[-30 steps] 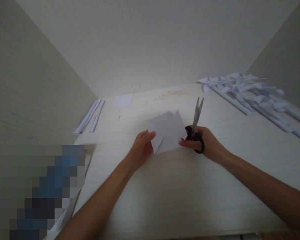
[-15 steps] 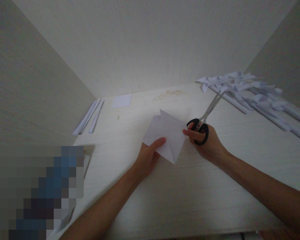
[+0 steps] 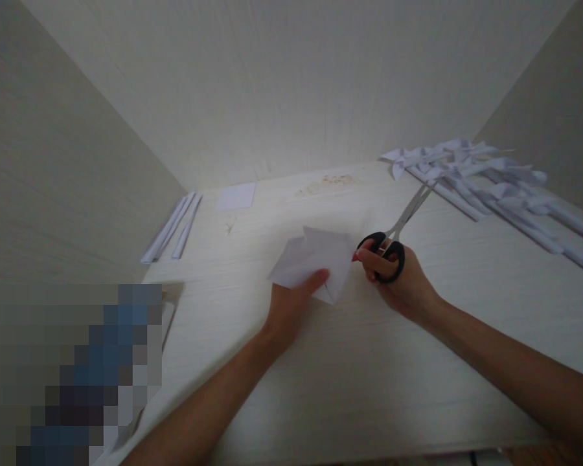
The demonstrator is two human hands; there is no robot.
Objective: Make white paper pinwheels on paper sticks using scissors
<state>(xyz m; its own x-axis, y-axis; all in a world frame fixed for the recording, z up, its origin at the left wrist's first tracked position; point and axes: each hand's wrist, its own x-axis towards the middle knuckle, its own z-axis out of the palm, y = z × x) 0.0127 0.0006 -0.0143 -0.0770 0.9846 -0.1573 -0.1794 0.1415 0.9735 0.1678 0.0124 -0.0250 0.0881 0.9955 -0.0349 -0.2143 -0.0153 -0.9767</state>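
Pinching folded paper [image 3: 315,259], left hand [image 3: 291,304]; scissors [image 3: 393,243] just right.

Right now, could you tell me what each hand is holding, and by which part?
The left hand grips the folded white paper at its near edge; the right hand holds the scissors by their black handle loops.

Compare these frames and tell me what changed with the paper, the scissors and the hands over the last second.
The scissors swung in the right hand: blades that pointed straight away now point up and right, toward the pile of paper pinwheels. The left hand turned the folded paper and slid further under it, thumb on top. Both grips stayed. The strips, small sheet and pile did not move.
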